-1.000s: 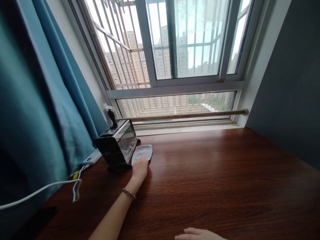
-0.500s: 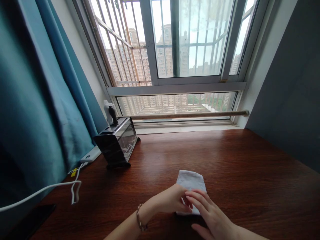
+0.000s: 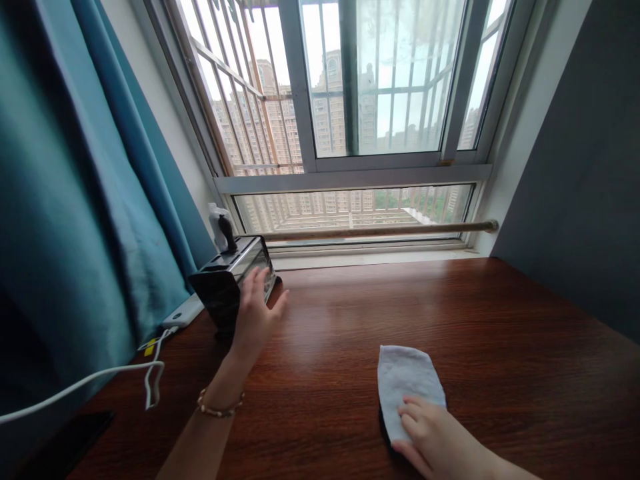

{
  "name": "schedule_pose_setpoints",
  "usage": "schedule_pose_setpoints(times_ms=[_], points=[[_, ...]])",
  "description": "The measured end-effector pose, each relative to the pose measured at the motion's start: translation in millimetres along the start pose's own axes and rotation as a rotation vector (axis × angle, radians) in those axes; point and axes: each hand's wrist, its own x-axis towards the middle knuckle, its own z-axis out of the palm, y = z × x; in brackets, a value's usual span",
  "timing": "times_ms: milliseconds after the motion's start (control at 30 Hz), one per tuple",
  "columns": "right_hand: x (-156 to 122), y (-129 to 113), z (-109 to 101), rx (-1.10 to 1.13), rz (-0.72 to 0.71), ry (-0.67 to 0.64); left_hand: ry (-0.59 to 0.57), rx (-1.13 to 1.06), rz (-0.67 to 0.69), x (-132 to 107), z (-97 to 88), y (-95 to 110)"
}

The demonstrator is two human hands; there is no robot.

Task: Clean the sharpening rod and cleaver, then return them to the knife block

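Note:
My left hand (image 3: 256,313) is open, fingers spread and raised, in front of a black storage box (image 3: 216,293) with a clear front panel. It overlaps the box in view; whether it touches the box I cannot tell. A folded pale grey-white cloth (image 3: 404,370) lies on the dark red-brown wooden tabletop (image 3: 320,400) at lower centre-right. My right hand (image 3: 425,430) rests on the cloth's near part, fingers bent and gripping it. A dark edge shows along the cloth's left side; what makes it is hidden.
A black-handled item (image 3: 227,233) stands in the box's top. Left of it are a white power strip (image 3: 184,312), a white cable (image 3: 100,375) and a blue curtain (image 3: 100,200). A dark flat object (image 3: 75,440) lies lower left. A barred window (image 3: 375,100) rises behind.
My left hand has left the cloth and moved up and left to the black box, its fingers now spread. The cloth has shifted right with my right hand on it.

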Motion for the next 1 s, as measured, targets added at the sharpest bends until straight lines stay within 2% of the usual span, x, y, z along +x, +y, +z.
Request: schedule_pose_setpoints(times_ms=[67, 167, 233, 300, 367, 433, 567, 667, 733, 833, 933, 1000], points=[[-1.9, 8.4, -7.0, -0.044, 0.192, -0.103, 0.151, 0.174, -0.095, 2.0, 0.2, -19.0], [-6.7, 28.5, -10.5, -0.112, 0.279, -0.066, 0.231, 0.308, -0.289, 1.9, 5.9, -53.7], [-13.0, 42.5, -7.3, -0.125, 0.209, -0.015, 0.25, 0.312, -0.448, 2.3, 10.5, -78.3], [-21.1, 54.1, -2.1, -0.067, 0.063, -0.062, 0.22, 0.261, -0.598, 3.3, 14.7, -100.2], [-29.3, 63.9, 3.4, -0.021, 0.025, -0.108, 0.16, 0.241, -0.707, 3.8, 18.0, -116.1], [-36.4, 75.4, 9.6, -0.021, 0.08, -0.107, 0.138, 0.27, -0.728, 3.1, 19.8, -124.9], [-46.8, 109.2, 22.3, -0.092, 0.22, -0.009, 0.168, 0.339, -0.712, 0.4, 17.2, -130.9], [-47.3, 128.0, 15.2, -0.112, 0.303, -0.031, 0.128, 0.336, -0.752, 0.0, 11.8, -136.9], [-39.6, 125.6, -6.0, -0.079, 0.335, -0.112, 0.088, 0.284, -0.773, 0.4, 8.3, -142.2], [-11.5, 97.2, -55.7, 0.042, 0.35, -0.229, 0.03, 0.193, -0.767, 1.5, 3.4, -146.2], [35.0, 55.8, -96.4, 0.211, 0.178, -0.139, -0.034, 0.113, -0.768, 3.3, -2.9, -141.3], [73.2, 31.8, -103.2, 0.312, 0.025, -0.051, -0.06, 0.073, -0.778, 4.8, -8.3, -133.5]])
